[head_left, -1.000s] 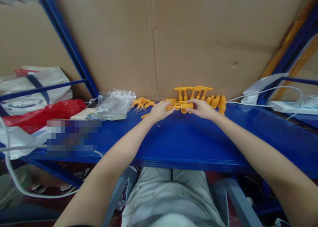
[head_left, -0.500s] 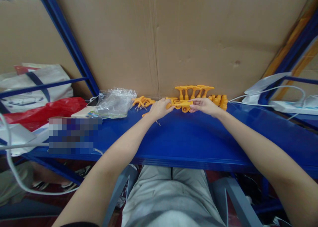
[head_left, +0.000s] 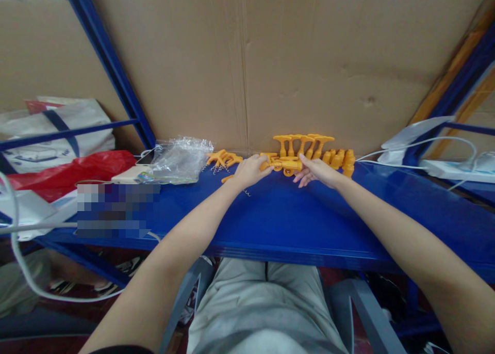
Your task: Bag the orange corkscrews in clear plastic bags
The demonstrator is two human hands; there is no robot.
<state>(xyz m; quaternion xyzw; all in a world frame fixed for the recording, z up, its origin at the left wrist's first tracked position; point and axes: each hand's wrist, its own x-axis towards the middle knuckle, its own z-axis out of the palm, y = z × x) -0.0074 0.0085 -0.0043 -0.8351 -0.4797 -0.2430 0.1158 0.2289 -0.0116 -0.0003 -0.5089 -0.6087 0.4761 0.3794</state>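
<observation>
One orange part (head_left: 288, 164) between both hands

Your shelf's left end was cluttered.
A crumpled clear plastic bag (head_left: 178, 160) lay there beside a red bag (head_left: 65, 174); white cables (head_left: 421, 143) ran along the right end.

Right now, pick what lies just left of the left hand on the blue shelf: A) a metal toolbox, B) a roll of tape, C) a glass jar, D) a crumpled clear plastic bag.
D: a crumpled clear plastic bag lies on the blue shelf left of the left hand, beyond some loose orange plastic parts.
</observation>
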